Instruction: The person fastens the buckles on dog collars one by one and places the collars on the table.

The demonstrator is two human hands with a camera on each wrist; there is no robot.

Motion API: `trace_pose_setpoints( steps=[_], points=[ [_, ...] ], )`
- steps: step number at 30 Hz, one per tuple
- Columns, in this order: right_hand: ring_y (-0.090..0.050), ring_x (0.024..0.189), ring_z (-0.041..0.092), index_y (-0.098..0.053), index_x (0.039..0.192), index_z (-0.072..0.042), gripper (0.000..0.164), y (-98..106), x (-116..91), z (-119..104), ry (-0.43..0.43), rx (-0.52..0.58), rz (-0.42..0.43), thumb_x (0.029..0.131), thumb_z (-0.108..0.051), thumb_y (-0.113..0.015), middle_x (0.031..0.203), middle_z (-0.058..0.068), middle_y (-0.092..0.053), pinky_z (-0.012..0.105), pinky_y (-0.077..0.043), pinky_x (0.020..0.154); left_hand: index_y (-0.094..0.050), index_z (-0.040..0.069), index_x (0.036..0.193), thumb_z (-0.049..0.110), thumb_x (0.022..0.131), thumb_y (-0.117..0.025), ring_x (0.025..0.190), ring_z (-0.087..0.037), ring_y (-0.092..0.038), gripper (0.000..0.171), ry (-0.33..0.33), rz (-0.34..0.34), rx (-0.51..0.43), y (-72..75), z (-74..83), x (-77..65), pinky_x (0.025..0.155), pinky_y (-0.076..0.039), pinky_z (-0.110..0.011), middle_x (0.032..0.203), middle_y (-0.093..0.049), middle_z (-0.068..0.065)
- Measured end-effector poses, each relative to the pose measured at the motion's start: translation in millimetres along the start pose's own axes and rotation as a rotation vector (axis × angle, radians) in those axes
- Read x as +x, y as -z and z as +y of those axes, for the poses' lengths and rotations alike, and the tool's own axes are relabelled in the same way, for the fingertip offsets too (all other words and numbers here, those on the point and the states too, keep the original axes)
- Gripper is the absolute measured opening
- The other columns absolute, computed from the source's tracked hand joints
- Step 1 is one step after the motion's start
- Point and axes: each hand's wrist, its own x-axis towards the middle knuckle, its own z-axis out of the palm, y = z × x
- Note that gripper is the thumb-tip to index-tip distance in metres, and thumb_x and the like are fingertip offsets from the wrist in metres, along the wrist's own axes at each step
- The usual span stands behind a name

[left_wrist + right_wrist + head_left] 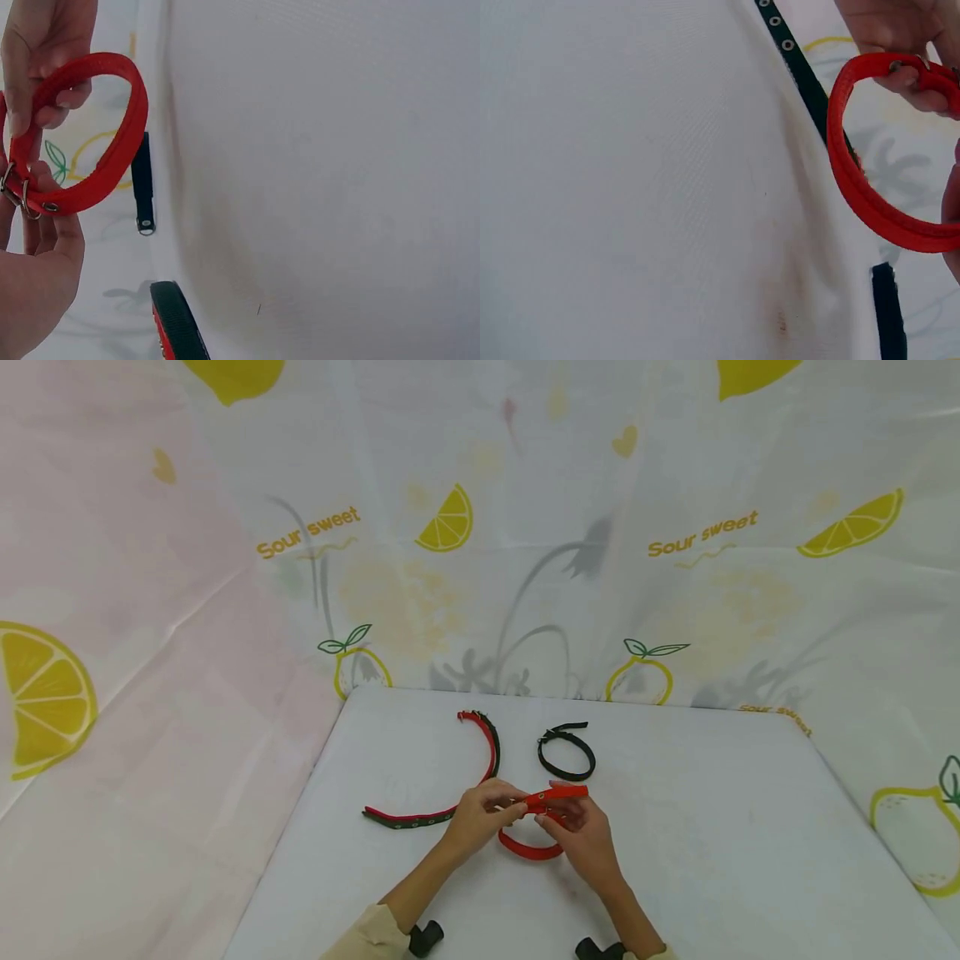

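Observation:
Both hands hold a red collar (531, 850) above the white table, its strap bent into a loop that hangs below the fingers. My left hand (480, 817) pinches it near the metal buckle (9, 180) and D-ring, which show in the left wrist view. My right hand (587, 839) grips the strap close to the buckle, with the strap's end running past its fingers in the head view. Beyond the left hand lies an uncurled collar (427, 820), red on one side and dark green with eyelets on the other. A black collar (567, 775), fastened in a loop, lies behind the right hand.
The white table (735, 827) runs back to a hanging cloth (487, 610) printed with lemons. Dark wrist straps (426, 938) show below both forearms. Faint brownish stains (782, 322) mark the table surface in the right wrist view.

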Motion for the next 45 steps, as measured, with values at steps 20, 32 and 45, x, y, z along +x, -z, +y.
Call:
trace_pose_setpoints(
  steps=[20,32,45],
  points=[
    [-0.054,0.100,0.017,-0.077,0.101,-0.013,0.018,19.9,9.0,36.0,0.363,-0.325,0.042,0.083,-0.011,-0.079,0.102,-0.004,-0.068,0.025,-0.050,0.078,-0.076,0.022,0.103,0.031,0.089,-0.072,0.084,-0.010,-0.057,0.017,-0.049,-0.058,0.194,-2.5,3.0,1.0,0.071,-0.053,-0.025,0.094,-0.063,0.012],
    [-0.058,0.091,0.013,-0.076,0.102,-0.015,0.020,14.4,7.2,37.7,0.391,-0.318,-0.018,0.082,-0.013,-0.079,0.095,-0.007,-0.070,0.021,-0.052,0.072,-0.068,0.017,0.102,0.033,0.097,-0.061,0.076,-0.012,-0.064,0.018,0.141,-0.113,0.123,-8.4,4.5,-0.1,0.064,-0.050,-0.026,0.085,-0.069,0.000],
    [-0.056,0.084,0.020,-0.075,0.096,-0.006,0.024,5.4,0.4,14.6,0.470,-0.306,-0.007,0.075,0.003,-0.081,0.089,0.004,-0.072,0.018,-0.047,0.070,-0.072,0.019,0.082,0.022,0.091,-0.055,0.069,-0.009,-0.059,0.020,0.198,-0.128,0.263,-14.0,23.1,8.8,0.061,-0.047,-0.027,0.070,-0.065,0.011]
  ],
)
